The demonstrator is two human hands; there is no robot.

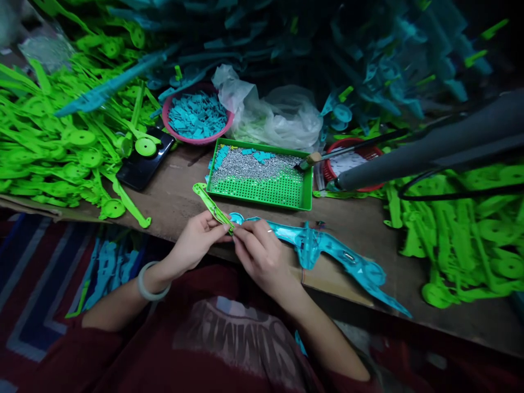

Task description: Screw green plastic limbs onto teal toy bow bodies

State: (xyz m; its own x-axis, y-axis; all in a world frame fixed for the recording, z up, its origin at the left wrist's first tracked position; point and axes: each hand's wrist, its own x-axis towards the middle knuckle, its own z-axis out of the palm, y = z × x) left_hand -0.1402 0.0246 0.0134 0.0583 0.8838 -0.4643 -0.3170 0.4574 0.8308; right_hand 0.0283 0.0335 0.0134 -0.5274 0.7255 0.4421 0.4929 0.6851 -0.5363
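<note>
My left hand [199, 237] is closed around a slim green plastic part [213, 206], which points up and to the left over the table's front edge. The fingertips of my right hand [262, 248] pinch together at the lower end of this same part; whether a small piece sits between them is too small to make out. Behind and to the right of my right hand, a long blue plastic piece [309, 243] with an open inner side lies along the table edge. Just beyond the hands stands a green perforated tray [262, 191] with many small silvery screws and some blue bits.
Green plastic parts pile up at left [77, 142] and right [491, 234]. A black phone [149, 155] lies beside a pink bowl [196, 141] of blue pieces. A plastic bag [286, 117], a red basket [352, 143] and a dark grey arm-like bar [409, 153] stand behind and right.
</note>
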